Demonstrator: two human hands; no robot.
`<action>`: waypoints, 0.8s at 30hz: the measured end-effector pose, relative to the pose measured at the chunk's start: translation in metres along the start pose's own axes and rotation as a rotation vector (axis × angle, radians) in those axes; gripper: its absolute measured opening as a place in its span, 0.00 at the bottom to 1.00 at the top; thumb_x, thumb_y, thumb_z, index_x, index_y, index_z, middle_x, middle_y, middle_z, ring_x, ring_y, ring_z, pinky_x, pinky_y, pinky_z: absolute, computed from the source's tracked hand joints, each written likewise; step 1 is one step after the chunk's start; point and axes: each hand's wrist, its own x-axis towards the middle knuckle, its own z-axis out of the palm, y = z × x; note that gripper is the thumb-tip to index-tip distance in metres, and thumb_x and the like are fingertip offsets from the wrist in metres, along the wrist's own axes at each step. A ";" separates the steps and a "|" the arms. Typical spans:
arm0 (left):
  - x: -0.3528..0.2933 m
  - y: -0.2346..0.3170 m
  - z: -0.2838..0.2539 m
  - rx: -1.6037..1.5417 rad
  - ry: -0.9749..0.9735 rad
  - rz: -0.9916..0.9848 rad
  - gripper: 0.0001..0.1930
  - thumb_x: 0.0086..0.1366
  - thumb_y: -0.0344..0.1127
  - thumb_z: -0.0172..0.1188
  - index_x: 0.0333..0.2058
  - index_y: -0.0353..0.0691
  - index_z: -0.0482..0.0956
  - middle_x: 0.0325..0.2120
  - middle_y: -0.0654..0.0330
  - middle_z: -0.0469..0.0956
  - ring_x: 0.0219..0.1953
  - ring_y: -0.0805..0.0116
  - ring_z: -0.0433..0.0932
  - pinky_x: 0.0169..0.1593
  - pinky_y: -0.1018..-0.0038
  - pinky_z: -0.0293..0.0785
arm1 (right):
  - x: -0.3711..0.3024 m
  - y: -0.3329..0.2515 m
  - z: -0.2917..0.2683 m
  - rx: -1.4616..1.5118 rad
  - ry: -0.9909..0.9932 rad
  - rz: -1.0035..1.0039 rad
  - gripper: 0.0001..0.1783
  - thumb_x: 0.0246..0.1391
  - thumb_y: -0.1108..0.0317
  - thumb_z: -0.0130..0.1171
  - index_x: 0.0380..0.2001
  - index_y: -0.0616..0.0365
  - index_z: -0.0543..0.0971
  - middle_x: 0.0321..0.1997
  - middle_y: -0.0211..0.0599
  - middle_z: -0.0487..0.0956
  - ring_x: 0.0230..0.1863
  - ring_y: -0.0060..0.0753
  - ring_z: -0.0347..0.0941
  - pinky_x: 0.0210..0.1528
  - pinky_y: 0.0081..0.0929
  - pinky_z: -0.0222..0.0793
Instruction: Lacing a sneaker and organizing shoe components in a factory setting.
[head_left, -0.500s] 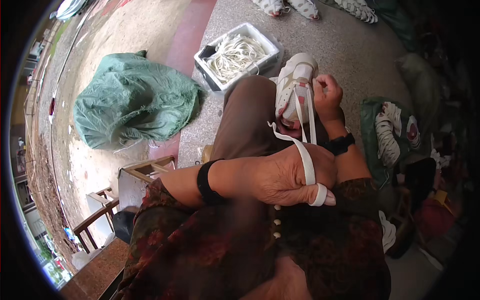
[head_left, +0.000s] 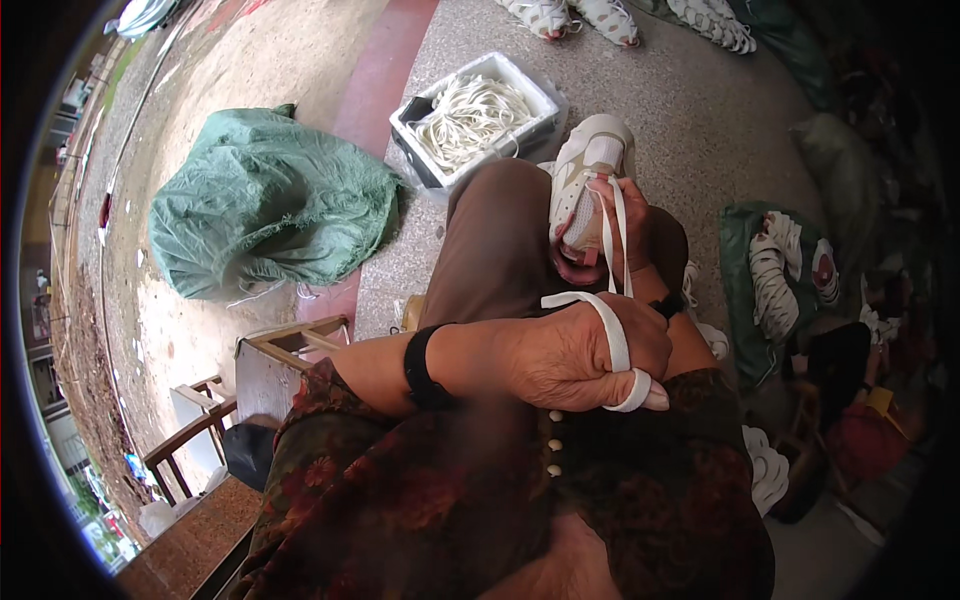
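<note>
A cream and white sneaker (head_left: 578, 205) with pink trim rests on my brown-trousered legs, its toe pointing away from me. A flat white shoelace (head_left: 618, 235) runs from its eyelets back toward my body. My left hand (head_left: 585, 350) is closed, palm side hidden, with the lace looped over its back and around the thumb. At the sneaker's right side, my right hand (head_left: 632, 235) has its fingers bent in at the eyelets, pinching where the lace comes out. The fingertips are partly covered by the lace.
A white foam box (head_left: 548, 98) full of white laces stands beyond my knee. To the left lies a green woven sack (head_left: 270, 200), near a wooden stool (head_left: 300, 340). Laced shoes (head_left: 775, 275) lie on green sacking at right; more shoes (head_left: 600, 18) sit at the top.
My right hand has moved from the sneaker's right edge in over the eyelets and lace. My left hand stays nearly in place, the lace still looped around it.
</note>
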 end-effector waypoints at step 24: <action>-0.341 0.036 -0.187 -0.162 1.602 -0.978 0.19 0.62 0.44 0.56 0.15 0.44 0.66 0.18 0.64 0.67 0.21 0.70 0.68 0.26 0.71 0.65 | -0.066 0.041 -0.193 0.272 -0.080 0.686 0.06 0.42 0.76 0.60 0.27 0.61 0.76 0.25 0.28 0.72 0.31 0.23 0.68 0.32 0.24 0.62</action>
